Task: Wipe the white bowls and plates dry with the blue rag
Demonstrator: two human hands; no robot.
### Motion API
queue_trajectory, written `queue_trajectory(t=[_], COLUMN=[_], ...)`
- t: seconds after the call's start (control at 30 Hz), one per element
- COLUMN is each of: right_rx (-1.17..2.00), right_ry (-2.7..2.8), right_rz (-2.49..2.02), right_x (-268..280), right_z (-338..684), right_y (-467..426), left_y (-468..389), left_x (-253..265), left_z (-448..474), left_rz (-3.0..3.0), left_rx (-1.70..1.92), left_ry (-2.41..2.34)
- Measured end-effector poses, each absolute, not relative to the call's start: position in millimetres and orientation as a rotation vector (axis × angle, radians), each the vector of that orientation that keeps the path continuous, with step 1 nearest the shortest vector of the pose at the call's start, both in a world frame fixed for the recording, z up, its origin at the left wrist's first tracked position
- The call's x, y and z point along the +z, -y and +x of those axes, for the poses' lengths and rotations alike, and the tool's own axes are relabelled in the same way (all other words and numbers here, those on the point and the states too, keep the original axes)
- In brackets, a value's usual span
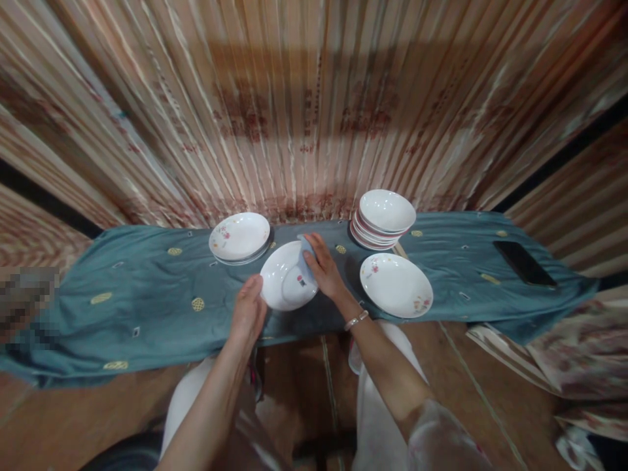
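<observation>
Blue cloth (306, 254) clutched in right grip (324, 265) is seemingly wiping the dish (287, 278). Left grip (248, 309) is clasping it, likely needing steadiness.

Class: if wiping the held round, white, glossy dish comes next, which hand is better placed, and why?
Right, probably: the right hand holds the thin, pale-blue cloth against the right side of the dish. The left hand grips its left rim, so it seems better suited to steadying.

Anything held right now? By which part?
Left hand: white dish, by its left rim. Right hand: light-blue cloth, against the dish's right side; gripped part unclear.
</observation>
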State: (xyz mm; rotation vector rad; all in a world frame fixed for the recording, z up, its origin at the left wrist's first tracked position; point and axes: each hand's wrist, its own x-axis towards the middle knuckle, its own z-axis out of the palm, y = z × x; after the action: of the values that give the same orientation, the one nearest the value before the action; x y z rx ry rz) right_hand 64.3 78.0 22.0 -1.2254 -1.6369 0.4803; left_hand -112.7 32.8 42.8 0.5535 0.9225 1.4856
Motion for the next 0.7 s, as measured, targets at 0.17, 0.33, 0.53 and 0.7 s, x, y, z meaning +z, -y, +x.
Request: queue_trajectory(t=[0.17, 0.33, 0.53, 0.7], right_rx=[0.501, 0.361, 0.157, 0.058], right_ry=[1.491, 1.523, 1.702, 1.864], right_rz=[-1.292, -1.353, -1.438, -1.434], right_x=[-4, -15, -23, -27], right_z=[63, 46, 27, 22], right_y=[-82, -64, -43, -33], left_y=[-35, -36, -40, -41], left_x=[45, 44, 33, 25], left_z=[-113, -114, -119, -123], left_rz=[0.455, 0.399, 0.335, 0.342], left_rx=[1.528, 1.549, 1.577, 1.527], left_ry=[-0.953, -0.985, -0.995, -0.959])
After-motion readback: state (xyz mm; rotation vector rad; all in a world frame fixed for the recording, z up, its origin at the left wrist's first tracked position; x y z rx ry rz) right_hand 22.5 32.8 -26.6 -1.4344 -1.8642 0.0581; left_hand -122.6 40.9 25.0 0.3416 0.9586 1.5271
